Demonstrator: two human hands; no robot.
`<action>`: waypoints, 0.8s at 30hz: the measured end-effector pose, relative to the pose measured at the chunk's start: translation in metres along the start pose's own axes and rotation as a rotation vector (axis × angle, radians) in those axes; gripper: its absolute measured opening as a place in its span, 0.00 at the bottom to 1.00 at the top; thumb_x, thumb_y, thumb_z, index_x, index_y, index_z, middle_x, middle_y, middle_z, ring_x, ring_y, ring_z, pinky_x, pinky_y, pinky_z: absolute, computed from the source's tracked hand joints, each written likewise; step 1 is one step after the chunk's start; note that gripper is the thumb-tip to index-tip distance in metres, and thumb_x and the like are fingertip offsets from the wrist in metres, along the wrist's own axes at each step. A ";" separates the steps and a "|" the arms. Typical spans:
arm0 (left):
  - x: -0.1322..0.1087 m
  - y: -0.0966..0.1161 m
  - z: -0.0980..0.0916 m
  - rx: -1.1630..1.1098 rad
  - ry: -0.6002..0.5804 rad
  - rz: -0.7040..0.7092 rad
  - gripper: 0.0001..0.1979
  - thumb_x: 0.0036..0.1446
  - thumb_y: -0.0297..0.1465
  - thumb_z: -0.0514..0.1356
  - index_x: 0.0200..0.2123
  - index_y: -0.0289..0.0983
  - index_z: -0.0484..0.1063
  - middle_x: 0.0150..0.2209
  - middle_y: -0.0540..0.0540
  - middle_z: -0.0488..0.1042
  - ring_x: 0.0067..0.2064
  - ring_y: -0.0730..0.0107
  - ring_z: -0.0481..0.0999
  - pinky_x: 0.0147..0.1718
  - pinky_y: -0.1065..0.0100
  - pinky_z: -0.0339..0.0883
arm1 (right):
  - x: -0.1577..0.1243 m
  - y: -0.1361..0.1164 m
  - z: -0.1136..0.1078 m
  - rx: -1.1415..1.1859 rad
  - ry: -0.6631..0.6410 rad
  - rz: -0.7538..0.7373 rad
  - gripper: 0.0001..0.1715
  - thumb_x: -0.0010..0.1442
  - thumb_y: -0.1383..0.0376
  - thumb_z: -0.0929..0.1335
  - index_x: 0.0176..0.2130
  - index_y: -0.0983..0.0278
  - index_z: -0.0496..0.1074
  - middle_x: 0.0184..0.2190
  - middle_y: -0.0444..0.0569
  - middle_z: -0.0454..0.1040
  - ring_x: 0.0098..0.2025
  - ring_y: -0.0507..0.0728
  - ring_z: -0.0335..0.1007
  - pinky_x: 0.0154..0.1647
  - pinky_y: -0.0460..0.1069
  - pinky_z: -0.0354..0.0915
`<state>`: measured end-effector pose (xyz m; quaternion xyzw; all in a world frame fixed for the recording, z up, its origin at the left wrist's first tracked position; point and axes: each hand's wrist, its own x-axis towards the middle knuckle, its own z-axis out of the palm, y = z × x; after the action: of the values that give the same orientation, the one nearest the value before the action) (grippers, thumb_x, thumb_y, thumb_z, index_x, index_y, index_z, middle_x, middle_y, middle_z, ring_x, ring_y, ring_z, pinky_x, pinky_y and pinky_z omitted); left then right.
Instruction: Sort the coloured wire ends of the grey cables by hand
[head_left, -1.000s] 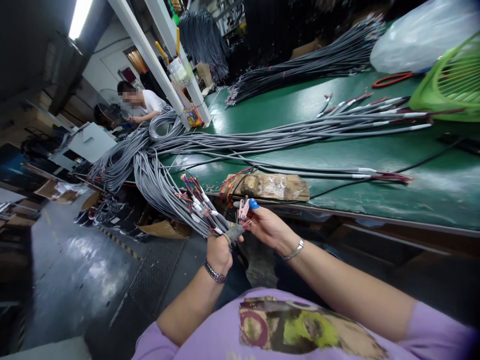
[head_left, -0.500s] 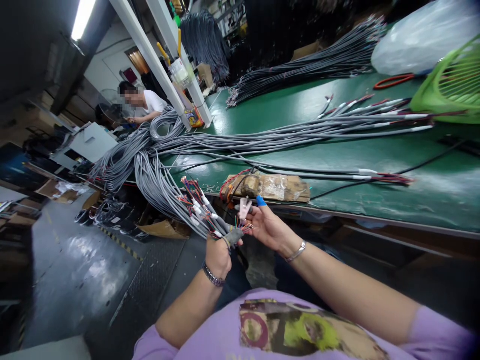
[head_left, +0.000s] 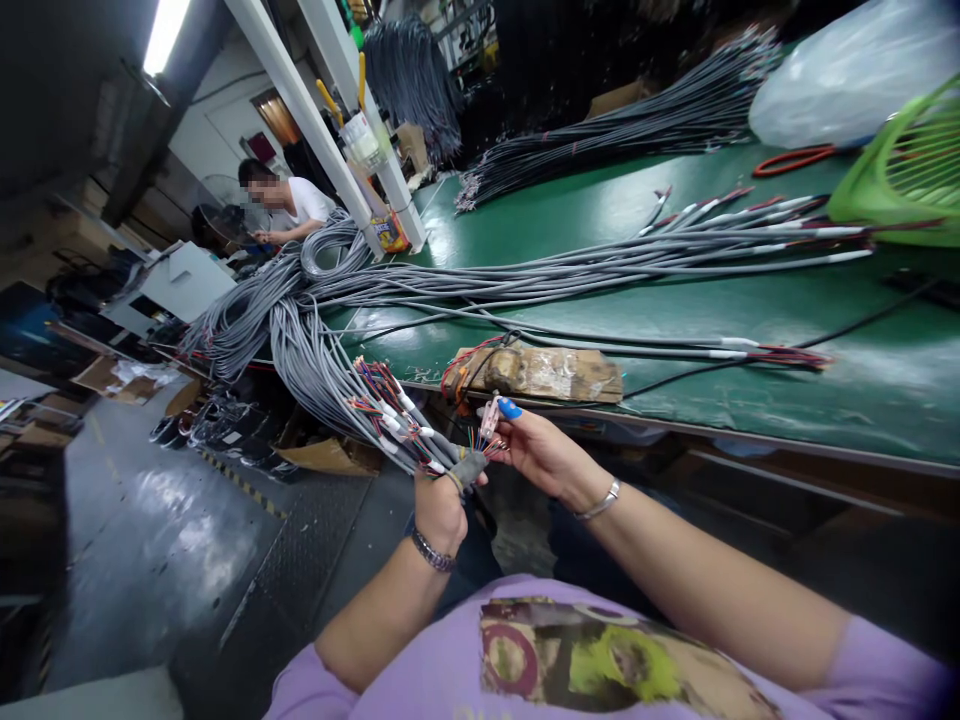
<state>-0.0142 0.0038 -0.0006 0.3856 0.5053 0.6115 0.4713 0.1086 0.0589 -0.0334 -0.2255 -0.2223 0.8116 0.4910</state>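
My left hand (head_left: pixel 441 500) is closed around the end of a grey cable (head_left: pixel 469 468), whose thin coloured wires fan out toward my right hand. Between the fingers of my right hand (head_left: pixel 529 440), which wears a blue cover on one fingertip, is a small pale pink connector (head_left: pixel 490 417) beside the wire ends. Whether any wire sits inside the connector is too small to tell. Just left of my hands, a bundle of grey cables (head_left: pixel 307 375) hangs over the table edge, with white sleeves and stripped coloured wires at its ends.
A wooden block (head_left: pixel 555 374) lies at the front edge of the green table (head_left: pixel 675 400). Long grey cables (head_left: pixel 540 275) stretch behind it. A green basket (head_left: pixel 892 180) and plastic bag (head_left: pixel 840 75) are at right. A person (head_left: pixel 300 205) sits at far left.
The thumb and fingers of my right hand have closed in on the pink connector, which has turned more upright. My left hand holds the cable end much as before.
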 end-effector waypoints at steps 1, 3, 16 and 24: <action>0.000 0.000 0.001 -0.002 0.000 0.002 0.10 0.38 0.31 0.68 0.15 0.35 0.70 0.15 0.50 0.70 0.20 0.74 0.69 0.24 0.71 0.64 | 0.000 -0.001 0.000 0.008 0.002 0.007 0.15 0.51 0.55 0.73 0.33 0.64 0.75 0.25 0.45 0.73 0.26 0.49 0.66 0.28 0.46 0.66; 0.002 0.000 0.002 -0.010 0.006 0.002 0.10 0.38 0.31 0.67 0.15 0.35 0.70 0.15 0.50 0.70 0.21 0.74 0.69 0.25 0.71 0.64 | 0.001 -0.001 -0.001 0.032 0.013 0.020 0.14 0.51 0.57 0.73 0.32 0.64 0.75 0.25 0.45 0.73 0.27 0.50 0.67 0.30 0.46 0.67; 0.004 -0.009 0.002 0.021 0.045 0.053 0.09 0.39 0.29 0.66 0.15 0.35 0.68 0.16 0.52 0.69 0.21 0.75 0.68 0.25 0.71 0.64 | 0.002 0.004 0.004 0.121 0.079 -0.034 0.13 0.47 0.59 0.75 0.29 0.66 0.76 0.25 0.45 0.75 0.28 0.49 0.66 0.32 0.46 0.65; 0.006 -0.010 0.002 0.003 0.027 0.060 0.10 0.39 0.30 0.67 0.15 0.34 0.69 0.16 0.52 0.70 0.20 0.75 0.69 0.24 0.71 0.63 | 0.000 0.007 0.004 0.149 0.045 0.002 0.11 0.54 0.58 0.71 0.32 0.65 0.75 0.26 0.44 0.75 0.28 0.49 0.67 0.32 0.46 0.65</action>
<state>-0.0123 0.0102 -0.0098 0.3930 0.5005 0.6297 0.4455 0.1013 0.0556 -0.0345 -0.2068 -0.1499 0.8210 0.5106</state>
